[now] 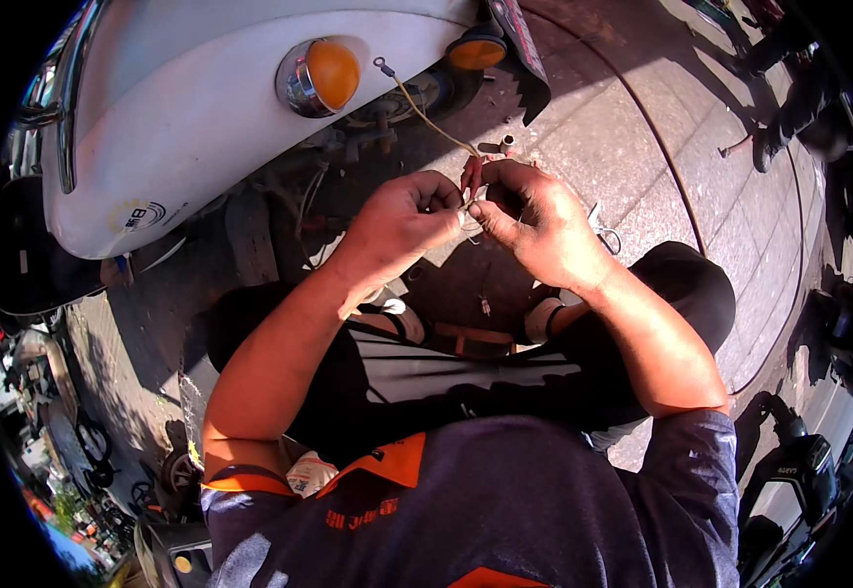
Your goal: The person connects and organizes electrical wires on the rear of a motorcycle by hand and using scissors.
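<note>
My left hand (387, 227) and my right hand (552, 227) meet in front of me, thumbs and fingertips pinched together on the end of an electrical wire. A yellowish length of this wire (429, 120) rises from between the hands and ends in a metal ring terminal (380, 63). Dark red sleeving or insulation (471, 172) shows just above the fingertips. The small part in the pinch is mostly covered by my fingers.
A white scooter body (201, 93) with an amber turn signal (334, 74) stands at the front left. A second amber lamp (476, 54) is beyond it. A metal socket (508, 143) and a looped-handle tool (605, 231) lie on the paving. A dark hose (654, 122) crosses the ground at right.
</note>
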### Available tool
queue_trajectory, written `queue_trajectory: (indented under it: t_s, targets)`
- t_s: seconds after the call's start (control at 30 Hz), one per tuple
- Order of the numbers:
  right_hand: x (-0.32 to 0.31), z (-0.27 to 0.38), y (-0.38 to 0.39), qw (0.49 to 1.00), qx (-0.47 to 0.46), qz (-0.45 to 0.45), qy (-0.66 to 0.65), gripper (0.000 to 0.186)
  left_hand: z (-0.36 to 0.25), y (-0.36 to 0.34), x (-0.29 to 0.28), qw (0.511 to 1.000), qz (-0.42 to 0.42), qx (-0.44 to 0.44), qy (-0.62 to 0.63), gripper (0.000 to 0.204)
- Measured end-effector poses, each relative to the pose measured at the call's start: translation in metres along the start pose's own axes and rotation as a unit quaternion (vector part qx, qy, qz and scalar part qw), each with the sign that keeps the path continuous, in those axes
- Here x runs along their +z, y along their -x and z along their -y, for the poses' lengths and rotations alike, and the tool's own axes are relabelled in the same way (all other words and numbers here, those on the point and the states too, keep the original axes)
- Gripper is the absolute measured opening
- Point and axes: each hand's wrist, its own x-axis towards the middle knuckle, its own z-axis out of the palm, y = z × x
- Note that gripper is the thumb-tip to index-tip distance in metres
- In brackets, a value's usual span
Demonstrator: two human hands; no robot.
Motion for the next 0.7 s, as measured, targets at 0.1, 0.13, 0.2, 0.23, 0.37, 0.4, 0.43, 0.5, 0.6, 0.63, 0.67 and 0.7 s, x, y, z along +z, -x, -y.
queue_trajectory:
  t_s: [0.1, 0.13, 0.2, 0.23, 0.37, 0.4, 0.43, 0.5, 0.6, 0.63, 0.67, 0.7]
  targets:
    - [-0.002, 0.006, -0.001, 0.994, 0.079, 0.052, -0.051, 0.026, -0.005, 0.004, 0.003, 1.000, -0.024, -0.007, 0.013, 0.010]
    - [-0.002, 0.009, -0.001, 0.992, 0.093, 0.064, -0.056, 0.025, -0.003, 0.005, 0.002, 0.999, -0.029, 0.004, 0.035, 0.010]
    - [-0.001, 0.013, -0.003, 0.993, 0.084, 0.055, -0.064, 0.022, 0.003, 0.005, 0.001, 0.996, -0.039, 0.025, 0.079, 0.011]
    - [0.000, 0.014, -0.003, 0.993, 0.079, 0.051, -0.068, 0.021, 0.004, 0.005, 0.001, 0.994, -0.041, 0.022, 0.102, 0.011]
    - [0.000, 0.002, -0.001, 0.983, 0.071, 0.085, -0.149, 0.018, 0.002, 0.004, 0.001, 0.980, -0.037, 0.003, 0.194, 0.012]
    - [0.001, -0.005, -0.001, 0.976, 0.082, 0.099, -0.178, 0.018, 0.001, 0.004, 0.002, 0.976, -0.033, -0.004, 0.216, 0.013]
    - [0.002, -0.008, -0.001, 0.967, 0.094, 0.114, -0.208, 0.017, 0.002, 0.004, 0.001, 0.971, -0.021, -0.008, 0.239, 0.013]
    - [0.003, -0.008, 0.000, 0.947, 0.117, 0.136, -0.266, 0.014, 0.005, 0.002, -0.002, 0.958, 0.003, -0.015, 0.286, 0.015]
    - [0.004, -0.001, 0.001, 0.964, 0.121, 0.082, -0.222, 0.014, 0.008, -0.002, -0.006, 0.941, 0.030, -0.058, 0.332, 0.016]
    - [0.004, 0.001, 0.000, 0.974, 0.115, 0.053, -0.185, 0.015, 0.009, -0.003, -0.006, 0.940, 0.033, -0.054, 0.336, 0.015]
    - [0.002, 0.003, -0.001, 0.995, 0.059, 0.021, -0.081, 0.016, 0.010, -0.003, -0.005, 0.938, 0.037, -0.049, 0.340, 0.014]
    - [0.001, 0.004, -0.003, 1.000, 0.001, -0.011, 0.024, 0.019, 0.012, -0.004, -0.005, 0.937, 0.041, -0.045, 0.344, 0.014]
